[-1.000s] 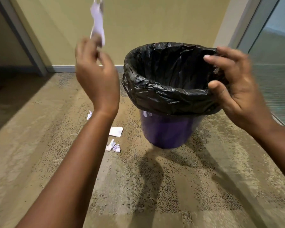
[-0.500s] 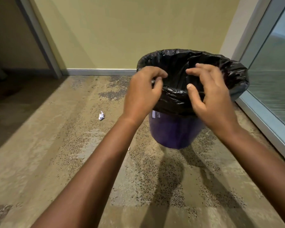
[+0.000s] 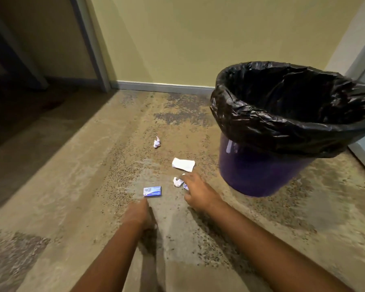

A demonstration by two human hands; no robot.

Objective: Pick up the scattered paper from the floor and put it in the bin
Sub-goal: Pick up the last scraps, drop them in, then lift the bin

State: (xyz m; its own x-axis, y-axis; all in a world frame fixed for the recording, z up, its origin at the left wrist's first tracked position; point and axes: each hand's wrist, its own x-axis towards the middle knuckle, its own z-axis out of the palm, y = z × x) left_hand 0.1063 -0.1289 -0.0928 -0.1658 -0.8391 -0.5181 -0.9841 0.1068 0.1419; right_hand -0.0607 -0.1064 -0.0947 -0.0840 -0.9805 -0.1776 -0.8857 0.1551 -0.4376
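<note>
While at least 4 pieces lie on the speckled brown floor (image 3: 72,165) beside the purple plastic bin with black liner (image 3: 261,169), most work remains. The right hand (image 3: 198,191) bends its fingers (image 3: 189,179) onto a crumpled white paper scrap (image 3: 177,182), though I cannot tell if they grip it. The blurred left hand (image 3: 138,211) nears a small blue-and-white card (image 3: 152,191), its spread unreadable.

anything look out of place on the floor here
Yes: paper litters the floor left of the bin: a crumpled scrap, a folded sheet, crumpled bits at the right hand, a blue box near the left hand.
</note>
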